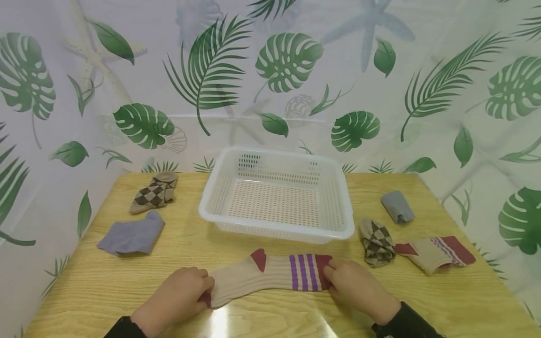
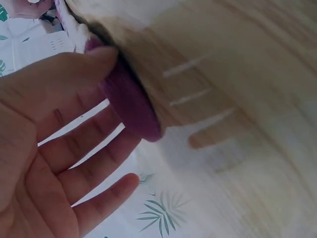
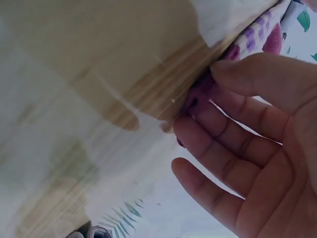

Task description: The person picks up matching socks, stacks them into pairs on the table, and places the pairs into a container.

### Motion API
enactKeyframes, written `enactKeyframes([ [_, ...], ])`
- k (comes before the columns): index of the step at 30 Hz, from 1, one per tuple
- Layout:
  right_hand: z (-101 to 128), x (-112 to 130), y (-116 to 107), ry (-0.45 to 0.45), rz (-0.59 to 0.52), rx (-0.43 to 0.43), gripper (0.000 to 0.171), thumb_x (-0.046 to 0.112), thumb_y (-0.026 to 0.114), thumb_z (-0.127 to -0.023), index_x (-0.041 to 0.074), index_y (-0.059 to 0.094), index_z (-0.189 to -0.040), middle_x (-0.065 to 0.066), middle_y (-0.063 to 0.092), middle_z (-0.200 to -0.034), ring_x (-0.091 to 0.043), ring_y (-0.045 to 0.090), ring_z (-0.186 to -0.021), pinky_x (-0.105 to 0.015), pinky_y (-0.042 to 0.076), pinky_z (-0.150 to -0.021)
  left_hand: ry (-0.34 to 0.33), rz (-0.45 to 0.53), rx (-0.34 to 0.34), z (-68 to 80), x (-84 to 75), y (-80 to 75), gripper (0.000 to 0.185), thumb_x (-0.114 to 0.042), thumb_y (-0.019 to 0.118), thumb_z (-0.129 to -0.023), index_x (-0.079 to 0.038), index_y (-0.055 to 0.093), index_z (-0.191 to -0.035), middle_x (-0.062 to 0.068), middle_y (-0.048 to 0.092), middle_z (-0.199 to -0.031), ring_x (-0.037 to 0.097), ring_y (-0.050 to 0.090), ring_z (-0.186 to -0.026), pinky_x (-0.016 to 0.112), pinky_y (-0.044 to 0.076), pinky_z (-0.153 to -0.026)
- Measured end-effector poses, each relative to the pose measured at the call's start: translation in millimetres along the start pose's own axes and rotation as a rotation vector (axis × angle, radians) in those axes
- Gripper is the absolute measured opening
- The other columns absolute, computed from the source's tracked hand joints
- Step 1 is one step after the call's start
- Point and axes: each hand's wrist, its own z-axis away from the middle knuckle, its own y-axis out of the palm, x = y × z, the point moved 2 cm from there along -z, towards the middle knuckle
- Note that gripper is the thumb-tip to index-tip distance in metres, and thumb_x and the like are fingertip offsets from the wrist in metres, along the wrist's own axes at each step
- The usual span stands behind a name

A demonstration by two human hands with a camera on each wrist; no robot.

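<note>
A cream ribbed sock (image 1: 274, 274) with a dark red heel, toe and cuff and purple stripes lies stretched sideways between both hands. My left hand (image 1: 183, 293) pinches its red toe (image 2: 126, 101) between thumb and fingers, the little finger standing apart. At the other end, my right hand (image 1: 357, 286) pinches the red cuff (image 3: 203, 94) beside the purple stripes. Beyond the sock stands a white perforated plastic basket (image 1: 276, 230), with nothing inside it.
On the left lie a checkered brown sock (image 1: 154, 193) and a grey-purple sock (image 1: 134, 233). To the right are another checkered sock (image 1: 376, 241), a folded grey sock (image 1: 397, 206) and a cream sock with red ends (image 1: 437, 253). A leaf-printed sheet (image 1: 270, 122) hangs behind the wooden table (image 1: 177, 256).
</note>
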Motion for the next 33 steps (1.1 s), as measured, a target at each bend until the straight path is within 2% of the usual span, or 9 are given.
enactKeyframes([
  [4,-2,-1,1,0.006,-0.001,-0.011,0.022,-0.001,0.069,-0.072,0.013,0.051,-0.072,0.005,0.043,-0.066,-0.007,0.04,-0.055,-0.025,0.039,-0.05,-0.01,0.013,-0.049,-0.9,2.0,3.2,0.024,-0.01,0.078,-0.07,-0.017,0.056,-0.068,-0.01,0.049,-0.065,0.006,0.045,-0.056,0.026,0.04,-0.053],
  [10,1,-5,2,0.044,-0.021,-0.003,0.027,-0.003,0.063,-0.068,0.016,0.044,-0.066,0.007,0.036,-0.064,-0.006,0.031,-0.055,-0.022,0.032,-0.051,-0.102,0.149,-0.014,-0.5,11.5,5.4,0.02,-0.007,0.07,-0.078,-0.02,0.056,-0.074,-0.014,0.05,-0.066,0.001,0.043,-0.057,0.023,0.041,-0.053],
  [13,5,-8,-1,0.117,-0.125,0.025,0.026,0.0,0.063,-0.07,0.019,0.044,-0.067,0.009,0.035,-0.066,-0.005,0.029,-0.057,-0.021,0.029,-0.052,-0.167,0.251,0.0,1.4,18.7,5.1,0.015,-0.009,0.067,-0.082,-0.022,0.059,-0.079,-0.017,0.049,-0.067,0.0,0.041,-0.058,0.022,0.039,-0.054],
  [16,8,-11,-7,0.265,-0.28,0.017,0.017,0.005,0.063,-0.076,0.02,0.056,-0.073,0.012,0.049,-0.072,-0.004,0.041,-0.062,-0.022,0.037,-0.055,-0.222,0.385,0.004,4.3,26.2,4.3,0.013,-0.009,0.066,-0.083,-0.021,0.061,-0.084,-0.017,0.052,-0.07,0.0,0.042,-0.06,0.021,0.039,-0.055],
  [20,12,-15,-14,0.467,-0.512,-0.055,0.009,0.007,0.063,-0.086,0.015,0.066,-0.089,0.005,0.067,-0.088,-0.016,0.063,-0.081,-0.033,0.053,-0.07,-0.293,0.649,-0.008,7.6,32.3,4.0,0.009,-0.009,0.063,-0.088,-0.017,0.059,-0.09,-0.011,0.061,-0.082,0.003,0.051,-0.073,0.024,0.047,-0.065],
  [23,13,-20,-13,0.574,-0.73,-0.091,0.005,0.006,0.059,-0.092,0.005,0.063,-0.095,-0.002,0.065,-0.084,-0.018,0.062,-0.077,-0.032,0.053,-0.068,-0.355,0.942,-0.015,7.0,33.6,2.1,0.005,-0.008,0.056,-0.094,-0.005,0.058,-0.097,0.003,0.065,-0.093,0.011,0.058,-0.087,0.03,0.052,-0.076],
  [26,12,-25,-9,0.675,-1.018,-0.086,0.011,0.009,0.052,-0.098,-0.001,0.057,-0.097,-0.004,0.056,-0.082,-0.012,0.055,-0.071,-0.027,0.05,-0.063,-0.462,1.257,0.005,4.4,35.2,1.7,0.023,-0.011,0.048,-0.1,0.008,0.052,-0.112,0.013,0.061,-0.104,0.018,0.06,-0.092,0.035,0.054,-0.08],
  [30,11,-30,1,0.742,-1.434,-0.047,0.018,0.017,0.043,-0.102,0.005,0.055,-0.095,0.001,0.052,-0.088,-0.008,0.055,-0.074,-0.024,0.051,-0.064,-0.615,1.59,0.007,1.7,39.4,6.5,0.042,-0.019,0.043,-0.103,0.011,0.041,-0.133,0.008,0.058,-0.109,0.015,0.061,-0.089,0.032,0.054,-0.079],
  [33,11,-33,9,0.748,-1.659,-0.028,0.021,0.018,0.041,-0.103,0.012,0.058,-0.093,0.004,0.054,-0.091,-0.006,0.056,-0.076,-0.021,0.051,-0.065,-0.669,1.784,-0.035,0.5,42.7,11.9,0.04,-0.02,0.045,-0.104,0.006,0.041,-0.135,0.004,0.061,-0.103,0.011,0.063,-0.084,0.026,0.054,-0.075],
])
